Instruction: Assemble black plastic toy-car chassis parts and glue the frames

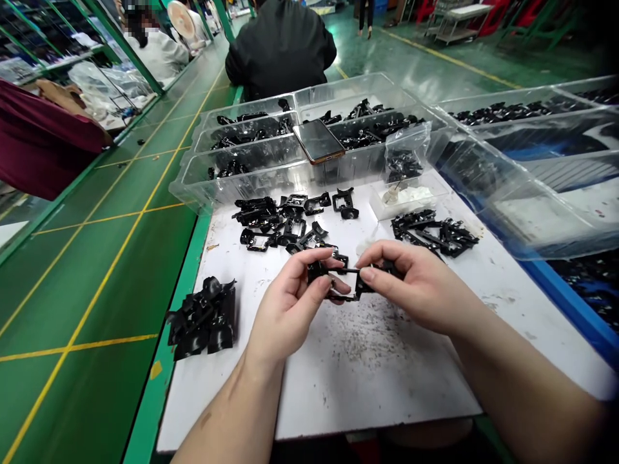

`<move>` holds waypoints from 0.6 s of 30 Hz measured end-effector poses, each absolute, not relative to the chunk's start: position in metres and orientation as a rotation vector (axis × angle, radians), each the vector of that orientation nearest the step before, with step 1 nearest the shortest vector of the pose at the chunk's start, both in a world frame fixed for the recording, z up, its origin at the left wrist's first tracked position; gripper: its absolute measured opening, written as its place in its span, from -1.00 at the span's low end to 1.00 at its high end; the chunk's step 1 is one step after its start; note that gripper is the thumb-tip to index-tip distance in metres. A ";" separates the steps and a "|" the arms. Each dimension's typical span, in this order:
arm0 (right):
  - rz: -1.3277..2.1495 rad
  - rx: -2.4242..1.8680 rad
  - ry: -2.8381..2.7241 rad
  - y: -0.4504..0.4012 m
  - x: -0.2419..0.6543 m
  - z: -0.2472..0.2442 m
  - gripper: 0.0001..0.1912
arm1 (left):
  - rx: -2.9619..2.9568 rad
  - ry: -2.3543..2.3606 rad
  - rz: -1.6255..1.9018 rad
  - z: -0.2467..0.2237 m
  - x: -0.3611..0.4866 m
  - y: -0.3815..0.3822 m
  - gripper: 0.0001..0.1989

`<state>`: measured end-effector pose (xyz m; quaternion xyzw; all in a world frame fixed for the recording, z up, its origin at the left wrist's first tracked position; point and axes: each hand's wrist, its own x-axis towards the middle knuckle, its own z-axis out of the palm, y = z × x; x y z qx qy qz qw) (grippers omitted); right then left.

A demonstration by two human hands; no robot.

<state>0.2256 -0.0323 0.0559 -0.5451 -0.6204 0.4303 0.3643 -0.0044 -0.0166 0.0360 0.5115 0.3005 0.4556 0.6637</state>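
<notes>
Between my two hands, just above the white tabletop (358, 367), is a black plastic frame part (352, 272) with an open rectangular middle. My left hand (294, 299) pinches its left end with thumb and fingers. At the other end, my right hand (411, 283) grips it in the same way, so both hands are closed. The fingers hide much of both ends. Beyond my hands lie loose black frame parts (294, 222) in a heap. Thin black pieces (435, 232) are piled to the right, and stacked curved black parts (206, 316) sit by the table's left edge.
A clear divided tray (251, 180) of black parts stands at the back, with a phone (319, 140) on its divider. Nearby are a small white box (406, 198) and a plastic bag (409, 151). Right is a blue bin (575, 309); left, a green conveyor (91, 277). A person in black (283, 48) sits ahead.
</notes>
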 end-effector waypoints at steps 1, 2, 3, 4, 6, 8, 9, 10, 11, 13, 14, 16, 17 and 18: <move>1.121 -1.341 -1.514 -0.033 0.227 0.054 -0.82 | 1.129 0.706 1.039 0.035 -0.004 -0.016 -0.71; 1.145 -1.246 -1.423 -0.033 0.228 0.052 -0.81 | 1.092 0.732 1.055 0.034 -0.003 -0.015 -0.73; 1.170 -1.135 -1.339 -0.033 0.229 0.050 -0.79 | 1.051 0.755 1.074 0.033 -0.002 -0.014 -0.72; 1.189 -1.026 -1.271 -0.034 0.230 0.049 -0.75 | 1.017 0.771 1.088 0.032 -0.001 -0.013 -0.70; 1.190 -0.886 -1.212 -0.035 0.230 0.048 -0.69 | 0.978 0.795 1.095 0.031 0.001 -0.011 -0.69; 1.134 -0.890 -1.223 -0.037 0.228 0.048 -0.72 | 0.969 0.799 1.091 0.031 0.002 -0.011 -0.67; 1.107 -0.913 -1.232 -0.038 0.226 0.049 -0.76 | 0.973 0.796 1.085 0.032 0.002 -0.012 -0.66; 1.087 -0.936 -1.239 -0.039 0.225 0.050 -0.79 | 0.982 0.791 1.085 0.032 0.001 -0.012 -0.64; 1.076 -0.954 -1.242 -0.039 0.223 0.051 -0.82 | 0.996 0.784 1.089 0.033 0.001 -0.013 -0.63; 1.066 -0.959 -1.240 -0.040 0.221 0.052 -0.85 | 1.036 0.762 1.091 0.033 0.001 -0.014 -0.64; 1.056 -0.944 -1.243 -0.039 0.221 0.053 -0.85 | 1.059 0.750 1.090 0.032 0.002 -0.015 -0.65; 1.013 -0.917 -1.270 -0.039 0.221 0.053 -0.84 | 1.095 0.731 1.089 0.032 0.002 -0.016 -0.67; 0.989 -0.912 -1.290 -0.038 0.222 0.053 -0.83 | 1.103 0.732 1.087 0.031 0.003 -0.016 -0.68; 0.970 -0.912 -1.311 -0.038 0.223 0.054 -0.83 | 1.106 0.736 1.086 0.031 0.003 -0.017 -0.69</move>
